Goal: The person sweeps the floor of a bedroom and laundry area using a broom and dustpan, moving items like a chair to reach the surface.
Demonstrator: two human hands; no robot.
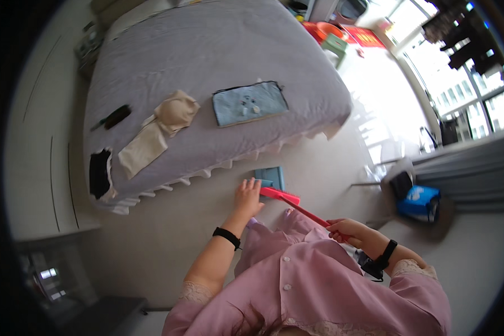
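Observation:
My right hand [342, 230] is closed round the handle of a red broom [292, 200], whose bristled head slants up and left from it. Beside the left end of that head, my left hand [248, 198] has its fingers stretched out; whether it touches the broom I cannot tell. Just beyond lies a blue-green dustpan [277, 177] on the floor, partly hidden by my fingers and the broom head. What the dustpan holds cannot be made out.
A bed [218, 50] carries a blue zip pouch [250, 105], beige garments [174, 113], a dark brush [117, 116] and a black garment [100, 173]. At right, a blue bag [418, 203] rests on a chair [447, 218]. A green stool [334, 47] stands past the bed.

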